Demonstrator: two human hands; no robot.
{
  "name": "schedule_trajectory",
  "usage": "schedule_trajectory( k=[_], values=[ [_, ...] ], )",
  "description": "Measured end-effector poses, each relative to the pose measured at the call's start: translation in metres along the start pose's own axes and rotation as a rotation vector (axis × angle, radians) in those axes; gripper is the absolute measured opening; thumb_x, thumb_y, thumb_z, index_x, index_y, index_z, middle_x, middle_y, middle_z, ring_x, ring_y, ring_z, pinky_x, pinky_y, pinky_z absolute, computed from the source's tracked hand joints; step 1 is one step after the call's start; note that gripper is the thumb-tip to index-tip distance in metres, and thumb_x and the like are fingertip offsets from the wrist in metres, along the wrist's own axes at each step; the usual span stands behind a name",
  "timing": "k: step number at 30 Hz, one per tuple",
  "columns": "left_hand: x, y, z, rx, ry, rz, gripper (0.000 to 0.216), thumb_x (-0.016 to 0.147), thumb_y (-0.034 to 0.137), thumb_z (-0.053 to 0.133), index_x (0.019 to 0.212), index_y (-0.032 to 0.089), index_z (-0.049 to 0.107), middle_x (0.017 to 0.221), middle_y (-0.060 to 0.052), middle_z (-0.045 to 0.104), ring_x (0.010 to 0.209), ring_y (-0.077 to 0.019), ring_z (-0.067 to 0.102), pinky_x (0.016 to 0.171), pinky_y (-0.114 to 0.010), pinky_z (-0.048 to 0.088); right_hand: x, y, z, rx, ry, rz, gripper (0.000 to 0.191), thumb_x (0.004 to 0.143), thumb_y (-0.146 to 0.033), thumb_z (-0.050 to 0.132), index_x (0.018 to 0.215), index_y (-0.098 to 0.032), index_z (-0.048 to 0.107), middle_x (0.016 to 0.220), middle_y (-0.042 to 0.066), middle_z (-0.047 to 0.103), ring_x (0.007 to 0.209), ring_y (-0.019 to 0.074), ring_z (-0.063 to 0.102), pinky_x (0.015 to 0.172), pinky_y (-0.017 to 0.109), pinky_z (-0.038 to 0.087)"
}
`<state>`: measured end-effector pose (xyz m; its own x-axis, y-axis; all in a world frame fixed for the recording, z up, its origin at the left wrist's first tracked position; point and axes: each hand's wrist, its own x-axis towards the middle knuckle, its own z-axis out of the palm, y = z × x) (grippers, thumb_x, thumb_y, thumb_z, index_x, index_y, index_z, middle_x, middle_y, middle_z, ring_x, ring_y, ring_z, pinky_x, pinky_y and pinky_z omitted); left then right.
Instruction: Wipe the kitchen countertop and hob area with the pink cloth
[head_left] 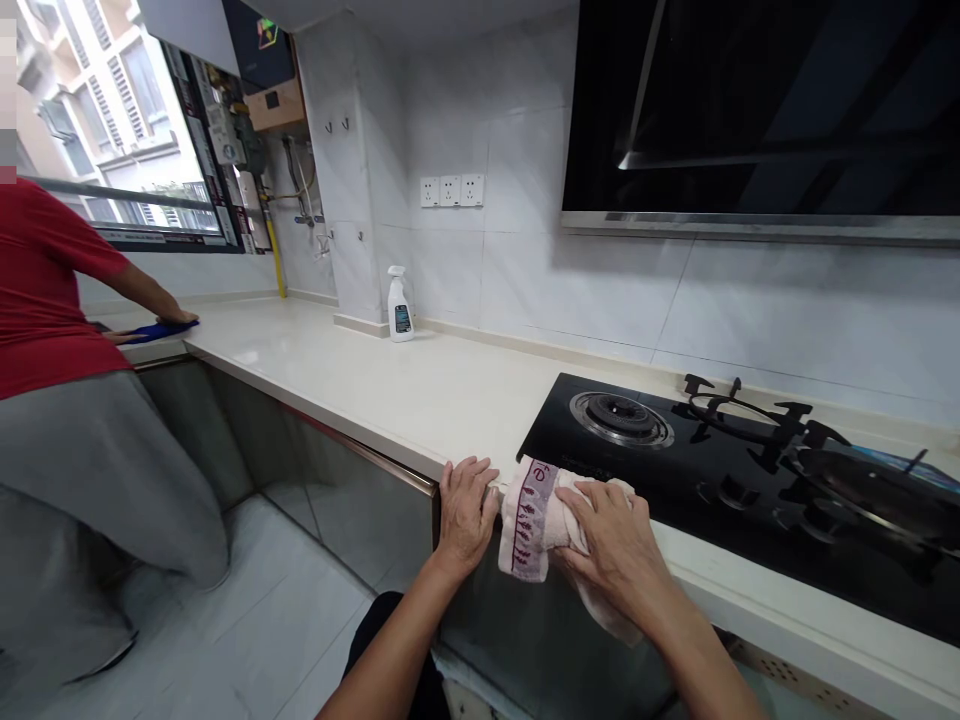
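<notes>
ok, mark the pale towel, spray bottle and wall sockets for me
pale towel (532,522): head view, on its patterned purple band
spray bottle (402,318): head view, on the dark label on its body
wall sockets (450,191): head view, on the middle one of the three plates

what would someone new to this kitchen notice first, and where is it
Probably the pale cloth with its purple band, under the right hand at the front edge of the counter, with the left hand beside it. Next, the black hob on the right, stark against the light counter. Then the person in red at far left, reaching to a blue cloth.
</notes>
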<state>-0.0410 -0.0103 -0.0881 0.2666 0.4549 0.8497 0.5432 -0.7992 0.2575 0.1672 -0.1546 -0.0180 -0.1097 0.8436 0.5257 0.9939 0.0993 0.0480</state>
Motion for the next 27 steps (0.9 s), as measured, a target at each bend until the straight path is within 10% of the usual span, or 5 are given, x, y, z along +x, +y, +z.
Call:
schedule_trajectory(
  k=[27],
  values=[
    [0.0012, 0.0007, -0.0021, -0.004, -0.023, -0.005, 0.027, 0.104, 0.024, 0.042, 0.123, 0.023, 0.061, 0.130, -0.008, 0.067, 0.133, -0.0252, 0.052, 0.122, -0.057, 0.023, -0.0053, -0.0004, 0.0066, -0.008, 0.049, 0.012, 0.060, 0.082, -0.037, 0.076, 0.137, -0.032, 0.053, 0.130, 0.005, 0.061, 0.114, 0.0283, 0.051, 0.097, 0.049, 0.035]
  ],
)
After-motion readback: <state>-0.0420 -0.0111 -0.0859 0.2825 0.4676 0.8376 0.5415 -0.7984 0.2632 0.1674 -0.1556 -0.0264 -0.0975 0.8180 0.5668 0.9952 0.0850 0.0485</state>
